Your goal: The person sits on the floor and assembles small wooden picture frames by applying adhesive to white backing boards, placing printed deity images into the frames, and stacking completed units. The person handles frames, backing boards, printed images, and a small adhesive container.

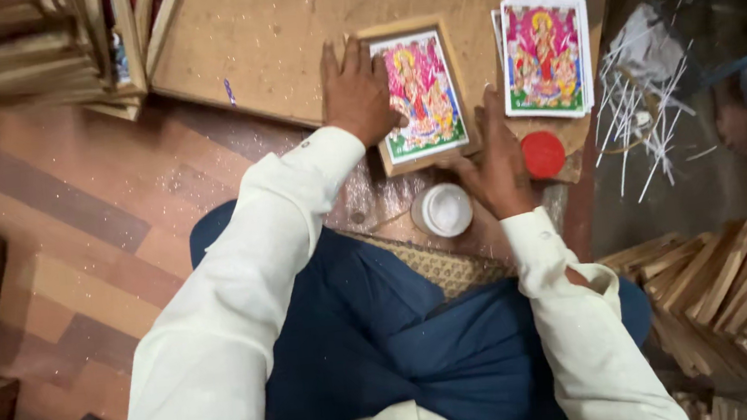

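On the dusty brown board [284, 36] we see one wooden-framed colourful print [422, 96] with our left hand [358, 93] pressed flat and open on its left edge, our right hand [498, 157] open at its lower right corner, one stack of prints [545, 52] to its right, and one red lid [543, 154] and one white jar [443, 210] just below it.

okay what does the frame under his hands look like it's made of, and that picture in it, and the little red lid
Frame: pale bare wood by its look, matte and unvarnished. Picture, pressed by the left hand: likely glossy printed paper, thin with bright colours. Red lid beside the right hand: probably plastic, smooth and even in colour.
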